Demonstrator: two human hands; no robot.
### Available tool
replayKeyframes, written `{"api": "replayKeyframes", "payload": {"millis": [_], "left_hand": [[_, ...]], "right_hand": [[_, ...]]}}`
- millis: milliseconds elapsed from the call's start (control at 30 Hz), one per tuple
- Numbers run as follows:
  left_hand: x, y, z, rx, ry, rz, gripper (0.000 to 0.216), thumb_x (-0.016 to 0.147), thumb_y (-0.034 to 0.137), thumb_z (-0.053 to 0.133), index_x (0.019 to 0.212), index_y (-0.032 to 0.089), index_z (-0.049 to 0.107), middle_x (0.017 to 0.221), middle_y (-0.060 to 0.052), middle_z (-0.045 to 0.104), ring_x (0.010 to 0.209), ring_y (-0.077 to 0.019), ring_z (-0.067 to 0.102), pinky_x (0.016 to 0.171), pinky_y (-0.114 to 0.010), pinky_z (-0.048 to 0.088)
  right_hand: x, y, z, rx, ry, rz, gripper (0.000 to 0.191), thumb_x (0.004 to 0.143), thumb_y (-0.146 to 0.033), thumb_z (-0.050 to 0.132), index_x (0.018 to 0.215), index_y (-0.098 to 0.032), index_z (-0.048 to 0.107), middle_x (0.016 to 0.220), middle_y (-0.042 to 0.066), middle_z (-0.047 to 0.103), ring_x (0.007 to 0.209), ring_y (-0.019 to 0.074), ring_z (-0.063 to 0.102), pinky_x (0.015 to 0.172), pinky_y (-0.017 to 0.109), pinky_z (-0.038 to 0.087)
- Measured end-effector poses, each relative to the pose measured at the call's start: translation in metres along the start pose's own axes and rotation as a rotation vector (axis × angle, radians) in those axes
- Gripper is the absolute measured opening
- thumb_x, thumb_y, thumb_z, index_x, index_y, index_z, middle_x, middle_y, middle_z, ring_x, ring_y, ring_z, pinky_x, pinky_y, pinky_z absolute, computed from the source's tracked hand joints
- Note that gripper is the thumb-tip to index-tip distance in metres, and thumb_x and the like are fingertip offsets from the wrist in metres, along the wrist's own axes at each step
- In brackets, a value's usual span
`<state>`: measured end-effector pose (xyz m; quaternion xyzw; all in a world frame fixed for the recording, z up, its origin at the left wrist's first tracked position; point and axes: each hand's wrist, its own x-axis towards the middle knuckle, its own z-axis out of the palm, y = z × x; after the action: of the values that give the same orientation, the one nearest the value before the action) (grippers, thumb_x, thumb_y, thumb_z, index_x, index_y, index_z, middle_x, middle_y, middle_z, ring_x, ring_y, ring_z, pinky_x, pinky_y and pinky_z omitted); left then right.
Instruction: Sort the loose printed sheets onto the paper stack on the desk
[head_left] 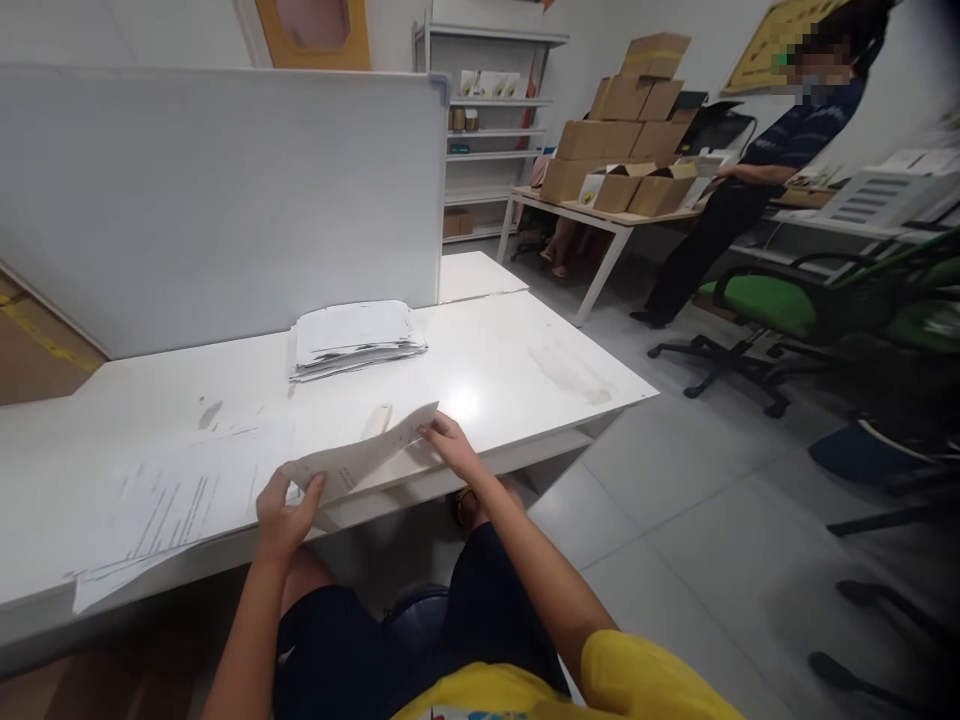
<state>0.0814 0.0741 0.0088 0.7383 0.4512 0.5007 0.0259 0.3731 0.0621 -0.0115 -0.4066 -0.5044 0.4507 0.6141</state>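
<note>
I hold a folded printed sheet of paper [360, 458] over the front edge of the white desk [510, 370]. My left hand [283, 512] is closed on its near left corner, thumb on top. My right hand [448, 443] pinches its right end with the fingertips. A small cream-coloured piece [377, 419] lies on the desk just behind the sheet. To the left, loose printed sheets [169, 505] lie flat and overhang the desk edge. A thick stack of papers [352, 338] rests farther back near the grey partition [217, 190].
A person in dark clothes [739, 190] stands at a far table [600, 215] piled with cardboard boxes [622, 140]. Green office chairs [772, 310] stand on the right on the grey tiled floor. Shelves [491, 130] line the back wall.
</note>
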Motion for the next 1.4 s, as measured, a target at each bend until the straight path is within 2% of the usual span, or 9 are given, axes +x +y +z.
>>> {"api": "replayKeyframes", "payload": {"millis": [167, 367, 467, 600, 700, 900, 1100, 1267, 1400], "left_hand": [[-0.002, 0.013, -0.009, -0.031, -0.063, 0.078, 0.020, 0.089, 0.036, 0.061, 0.100, 0.021, 0.070, 0.095, -0.005, 0.075, 0.090, -0.0207, 0.072, 0.083, -0.033, 0.058], [-0.023, 0.033, -0.020, 0.018, 0.058, 0.070, 0.013, 0.087, 0.033, 0.063, 0.082, 0.021, 0.068, 0.077, -0.002, 0.073, 0.071, -0.0170, 0.070, 0.069, -0.026, 0.056], [-0.042, 0.045, -0.024, 0.027, 0.053, -0.111, 0.016, 0.087, 0.036, 0.062, 0.084, 0.022, 0.069, 0.074, 0.000, 0.073, 0.067, -0.0167, 0.069, 0.064, -0.025, 0.054], [-0.061, 0.060, -0.028, 0.106, -0.197, -0.433, 0.023, 0.088, 0.039, 0.059, 0.102, 0.026, 0.072, 0.072, 0.001, 0.072, 0.063, -0.0183, 0.067, 0.057, -0.026, 0.049], [-0.066, 0.068, -0.032, 0.169, -0.305, -0.525, 0.034, 0.089, 0.036, 0.057, 0.119, 0.026, 0.069, 0.065, 0.002, 0.068, 0.058, -0.0179, 0.063, 0.059, -0.027, 0.047], [-0.054, 0.084, -0.035, 0.249, -0.278, -0.376, 0.033, 0.096, 0.034, 0.047, 0.117, 0.021, 0.070, 0.068, -0.002, 0.066, 0.068, -0.0192, 0.064, 0.070, -0.029, 0.049], [-0.019, 0.091, -0.004, 0.129, -0.471, -0.103, 0.036, 0.097, 0.019, 0.037, 0.120, 0.017, 0.065, 0.106, -0.008, 0.072, 0.102, -0.0222, 0.066, 0.093, -0.034, 0.049], [-0.001, 0.094, 0.020, 0.122, -0.472, -0.129, 0.037, 0.096, 0.018, 0.036, 0.121, 0.016, 0.064, 0.120, -0.010, 0.068, 0.113, -0.0244, 0.062, 0.099, -0.038, 0.048], [0.005, 0.089, 0.029, 0.013, -0.527, -0.183, 0.039, 0.096, 0.019, 0.037, 0.127, 0.017, 0.061, 0.131, -0.010, 0.064, 0.119, -0.0236, 0.060, 0.104, -0.039, 0.048]], "right_hand": [[-0.003, 0.004, 0.001, -0.032, 0.032, 0.016, 0.027, 0.077, -0.044, 0.064, 0.094, -0.024, 0.070, 0.095, 0.004, 0.072, 0.097, 0.0251, 0.065, 0.090, 0.039, 0.050], [-0.028, -0.005, -0.005, -0.117, 0.164, 0.012, 0.026, 0.078, -0.045, 0.061, 0.087, -0.022, 0.069, 0.087, 0.004, 0.070, 0.088, 0.0233, 0.063, 0.084, 0.036, 0.049], [-0.048, -0.012, -0.014, -0.260, 0.113, 0.107, 0.023, 0.078, -0.043, 0.061, 0.084, -0.021, 0.068, 0.078, 0.002, 0.067, 0.079, 0.0208, 0.060, 0.074, 0.033, 0.049], [-0.079, -0.012, -0.026, -0.371, -0.047, 0.352, 0.021, 0.071, -0.038, 0.065, 0.083, -0.021, 0.069, 0.074, 0.001, 0.067, 0.073, 0.0206, 0.059, 0.070, 0.034, 0.049], [-0.101, -0.009, -0.034, -0.296, 0.013, 0.519, 0.029, 0.070, -0.040, 0.065, 0.092, -0.022, 0.071, 0.070, 0.001, 0.067, 0.068, 0.0217, 0.060, 0.065, 0.035, 0.051], [-0.112, -0.009, -0.043, -0.236, 0.230, 0.578, 0.041, 0.063, -0.039, 0.069, 0.098, -0.017, 0.073, 0.087, 0.007, 0.074, 0.074, 0.0222, 0.064, 0.065, 0.034, 0.050], [-0.118, -0.014, -0.045, -0.156, 0.317, 0.515, 0.042, 0.063, -0.038, 0.069, 0.098, -0.016, 0.072, 0.083, 0.006, 0.074, 0.079, 0.0238, 0.067, 0.071, 0.036, 0.052], [-0.129, -0.021, -0.046, -0.068, 0.466, 0.529, 0.039, 0.061, -0.033, 0.071, 0.096, -0.018, 0.073, 0.082, 0.006, 0.075, 0.079, 0.0254, 0.070, 0.075, 0.039, 0.054], [-0.135, -0.025, -0.050, -0.034, 0.457, 0.526, 0.041, 0.062, -0.033, 0.072, 0.100, -0.018, 0.073, 0.083, 0.007, 0.076, 0.080, 0.0265, 0.071, 0.074, 0.041, 0.056]]}}
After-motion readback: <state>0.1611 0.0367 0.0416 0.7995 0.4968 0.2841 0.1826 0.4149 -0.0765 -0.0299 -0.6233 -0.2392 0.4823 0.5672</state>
